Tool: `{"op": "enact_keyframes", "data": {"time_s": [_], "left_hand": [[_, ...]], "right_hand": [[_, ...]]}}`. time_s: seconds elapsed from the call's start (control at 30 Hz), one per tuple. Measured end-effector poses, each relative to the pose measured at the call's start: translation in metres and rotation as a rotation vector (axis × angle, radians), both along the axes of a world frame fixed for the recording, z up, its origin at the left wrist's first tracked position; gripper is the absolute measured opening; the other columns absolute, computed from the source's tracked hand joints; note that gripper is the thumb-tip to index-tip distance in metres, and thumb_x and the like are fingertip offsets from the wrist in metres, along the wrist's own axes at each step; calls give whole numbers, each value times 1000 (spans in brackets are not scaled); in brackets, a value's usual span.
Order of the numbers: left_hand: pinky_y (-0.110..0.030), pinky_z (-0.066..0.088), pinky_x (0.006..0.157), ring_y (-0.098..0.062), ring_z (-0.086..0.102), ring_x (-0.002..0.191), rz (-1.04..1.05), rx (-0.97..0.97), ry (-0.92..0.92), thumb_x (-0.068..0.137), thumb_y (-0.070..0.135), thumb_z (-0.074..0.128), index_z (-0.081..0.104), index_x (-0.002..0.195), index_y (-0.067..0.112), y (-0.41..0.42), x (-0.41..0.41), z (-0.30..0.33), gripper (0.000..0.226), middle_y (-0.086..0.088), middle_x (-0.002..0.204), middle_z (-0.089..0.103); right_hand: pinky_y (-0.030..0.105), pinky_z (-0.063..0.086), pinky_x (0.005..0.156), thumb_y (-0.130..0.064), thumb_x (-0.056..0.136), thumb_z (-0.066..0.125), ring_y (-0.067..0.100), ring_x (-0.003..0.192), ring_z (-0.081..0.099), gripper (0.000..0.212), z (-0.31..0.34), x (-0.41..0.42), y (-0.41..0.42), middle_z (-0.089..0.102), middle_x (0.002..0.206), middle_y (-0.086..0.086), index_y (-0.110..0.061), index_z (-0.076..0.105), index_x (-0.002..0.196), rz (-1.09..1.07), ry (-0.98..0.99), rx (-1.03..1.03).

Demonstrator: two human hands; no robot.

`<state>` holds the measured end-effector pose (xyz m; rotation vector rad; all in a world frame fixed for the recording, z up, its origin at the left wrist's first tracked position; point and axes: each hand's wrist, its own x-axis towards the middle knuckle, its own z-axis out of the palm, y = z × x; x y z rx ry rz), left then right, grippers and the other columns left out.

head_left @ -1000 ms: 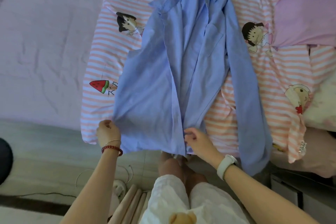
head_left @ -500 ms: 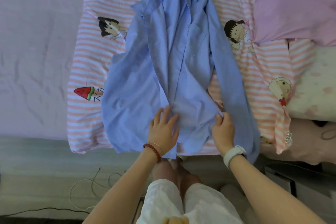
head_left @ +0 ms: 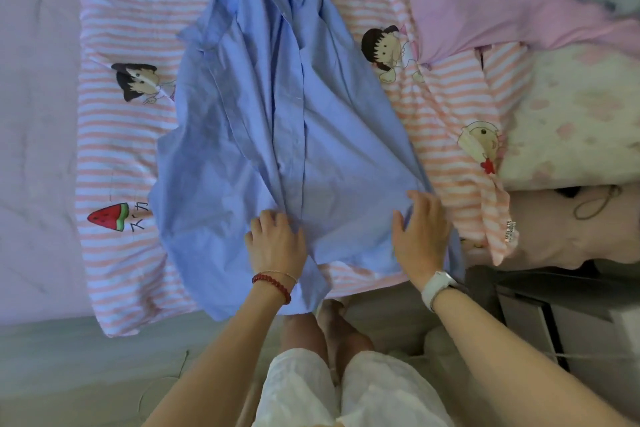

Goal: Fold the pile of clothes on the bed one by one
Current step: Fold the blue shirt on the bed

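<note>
Striped pink bedding carries the blue shirt, front up at the bed's near edge. Since a second ago both hems were released: left hand and right hand now press flat, smoothing before folding.

Soft, dim, even light with faint shadows and no glare; slight overall blur; wide-angle bending toward the edges.

Blue shirt spread on striped blanket; left hand, right hand pressing hem.
</note>
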<state>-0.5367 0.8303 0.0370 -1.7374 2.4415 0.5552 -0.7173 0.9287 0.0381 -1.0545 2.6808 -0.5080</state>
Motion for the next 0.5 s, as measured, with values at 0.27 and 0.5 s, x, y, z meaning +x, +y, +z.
{"op": "enact_keyframes", "data": {"time_s": [0.27,0.5], "left_hand": [[-43,41,86,-37,42,112,170,198,39,81,25,68,43,119,-1,-19,-29,-23,52,-19,121,42],[-18,36,54,-11,50,59,429,264,506,95,8,43,42,79,10,-27,-15,-4,17,-3,69,50]], "right_hand": [[62,41,89,-26,49,86,28,109,54,54,-44,19,18,65,108,10,-21,69,100,707,242,228],[33,29,79,-14,74,38,25,75,66,33,-26,-41,7,68,77,9,-7,69,83,438,18,-87]]}}
